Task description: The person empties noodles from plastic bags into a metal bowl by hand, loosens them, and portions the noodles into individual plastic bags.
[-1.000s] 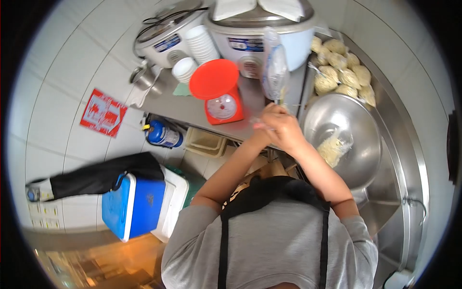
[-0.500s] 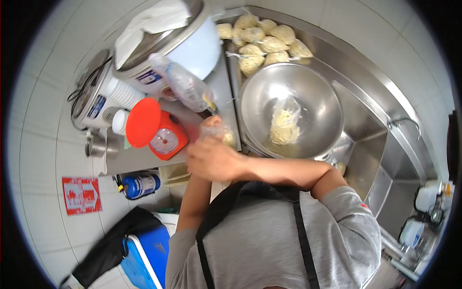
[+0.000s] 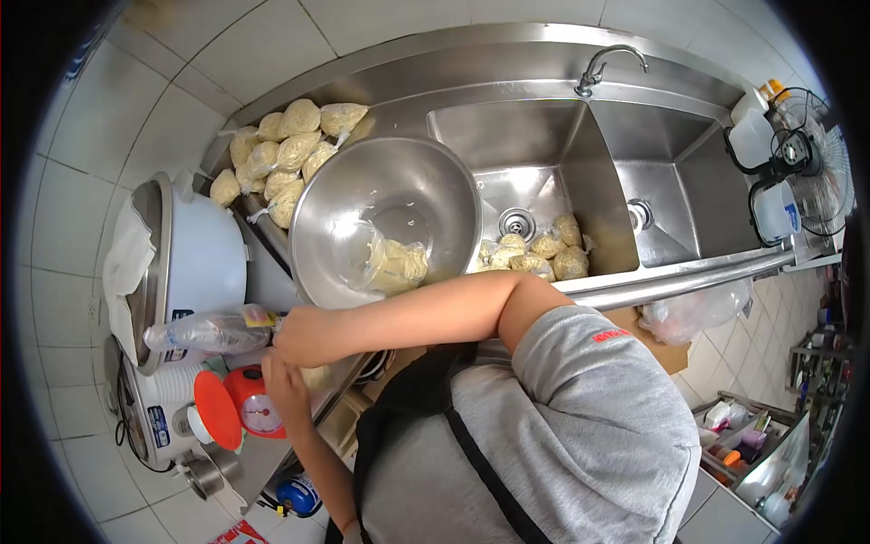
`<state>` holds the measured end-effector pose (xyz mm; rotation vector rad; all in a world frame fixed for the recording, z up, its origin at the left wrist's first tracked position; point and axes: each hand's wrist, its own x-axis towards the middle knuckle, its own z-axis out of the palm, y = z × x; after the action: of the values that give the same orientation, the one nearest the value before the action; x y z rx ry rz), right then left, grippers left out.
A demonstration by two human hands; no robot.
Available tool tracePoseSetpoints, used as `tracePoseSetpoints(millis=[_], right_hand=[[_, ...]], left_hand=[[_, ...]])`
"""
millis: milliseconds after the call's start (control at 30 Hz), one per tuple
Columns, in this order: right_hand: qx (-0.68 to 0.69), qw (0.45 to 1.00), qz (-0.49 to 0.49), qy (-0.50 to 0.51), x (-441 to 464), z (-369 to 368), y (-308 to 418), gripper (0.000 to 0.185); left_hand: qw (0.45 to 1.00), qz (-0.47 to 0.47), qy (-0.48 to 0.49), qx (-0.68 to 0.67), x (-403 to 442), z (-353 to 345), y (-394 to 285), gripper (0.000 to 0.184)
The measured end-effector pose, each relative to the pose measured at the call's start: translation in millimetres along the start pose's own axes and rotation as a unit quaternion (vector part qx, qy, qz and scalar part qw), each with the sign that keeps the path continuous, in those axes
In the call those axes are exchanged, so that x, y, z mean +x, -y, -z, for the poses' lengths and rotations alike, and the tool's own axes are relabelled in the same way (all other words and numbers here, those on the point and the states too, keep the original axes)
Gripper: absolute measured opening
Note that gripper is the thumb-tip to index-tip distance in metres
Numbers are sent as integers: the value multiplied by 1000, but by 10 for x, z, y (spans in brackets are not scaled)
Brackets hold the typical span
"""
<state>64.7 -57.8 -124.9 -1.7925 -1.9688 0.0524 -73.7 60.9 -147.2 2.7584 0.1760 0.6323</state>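
My right hand (image 3: 304, 337) reaches across to the counter's left part, its fingers curled and mostly hidden. Just below it and touching it is my left hand (image 3: 287, 392), fingers closed together. A small clear plastic bag of pale yellow shredded food (image 3: 317, 377) shows partly beside my left hand, under my right wrist; its neck is hidden by the hands. A bundle of clear plastic bags (image 3: 213, 331) with a yellow label lies just beyond my right hand. The red kitchen scale (image 3: 252, 399) stands left of my left hand.
A large steel bowl (image 3: 394, 172) holds another filled bag (image 3: 396, 265). Several filled bags (image 3: 294, 150) are piled behind it, and more filled bags (image 3: 548, 249) lie in the sink (image 3: 507, 127). A big lidded pot (image 3: 204, 245) stands left, near stacked white cups (image 3: 172, 383).
The view has swung right, bringing the sinks and fan into sight. My hands stay close together by the scale, and the small bag is now more hidden.
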Motion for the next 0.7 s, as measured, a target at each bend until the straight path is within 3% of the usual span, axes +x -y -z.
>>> tracePoseSetpoints(millis=[33,67,133,233,267,300,367,433,533,600,667,700], right_hand=[[28,997,42,-66,-68,71,-58,19],[56,986,86,-132,-123,148,-97,16],[84,969,159,-168,-226,515,-44,10],[148,933,202,-257,-135,646,-45,8],[174,917,206,-293,-41,637,-29,10],[182,915,165,-321,117,424,-12,12],[201,902,82,-374,429,-193,72,18],[320,872,16,-369,491,-552,264,19],[577,756,-44,-308,607,-758,602,21],[674,683,-74,-272,634,-721,689,24],[646,719,-108,-232,579,-509,677,26],[521,825,-135,-171,466,-227,617,24]], left_hand=[[998,44,15,-36,2,171,-156,19],[999,22,16,-33,-15,354,-287,19],[999,-17,14,-27,-43,638,-512,19],[945,-6,-108,-308,-8,779,-823,14],[952,37,-153,-262,61,779,-991,14],[953,80,-198,-213,197,750,-1177,14],[913,168,-287,-237,361,688,-1180,16],[813,239,-371,-380,395,529,-832,18],[856,242,-405,-211,318,434,-644,19],[882,222,-405,-94,232,429,-505,20],[893,213,-395,-25,217,430,-535,22],[897,210,-390,-4,192,443,-508,22]])
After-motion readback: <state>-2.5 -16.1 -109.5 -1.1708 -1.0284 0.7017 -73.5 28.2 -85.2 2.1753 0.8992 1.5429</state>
